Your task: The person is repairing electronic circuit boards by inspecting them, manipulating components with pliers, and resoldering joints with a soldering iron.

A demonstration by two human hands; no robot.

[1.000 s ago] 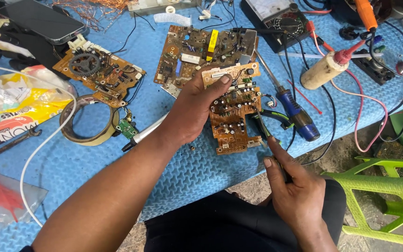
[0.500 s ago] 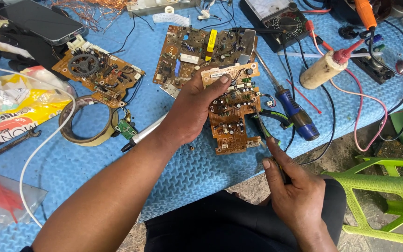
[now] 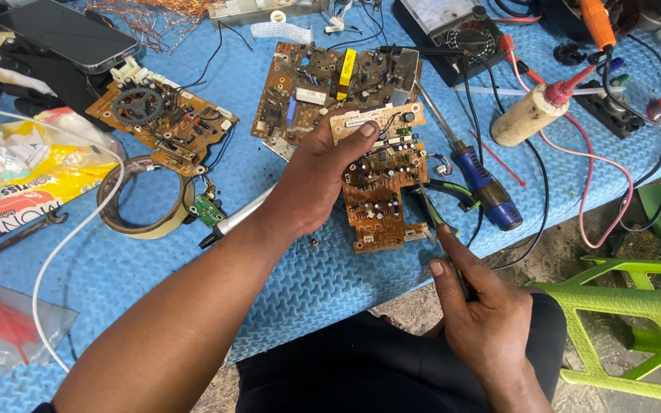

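Holding that brown circuit board (image 3: pixel 380 183) by its top edge looks like the right call: the left hand (image 3: pixel 323 180) has its thumb on the bare upper strip, fingers behind, propping it just over the blue foam mat (image 3: pixel 154 283). I'd guess it's light and stiff but easy to damage, with little capacitors crowded all over, so edges only. The right hand (image 3: pixel 483 313) is closed around a thin pointed tool (image 3: pixel 434 218), tip at the board's right edge. Blue-handled screwdriver (image 3: pixel 480 180) lies just beside it.
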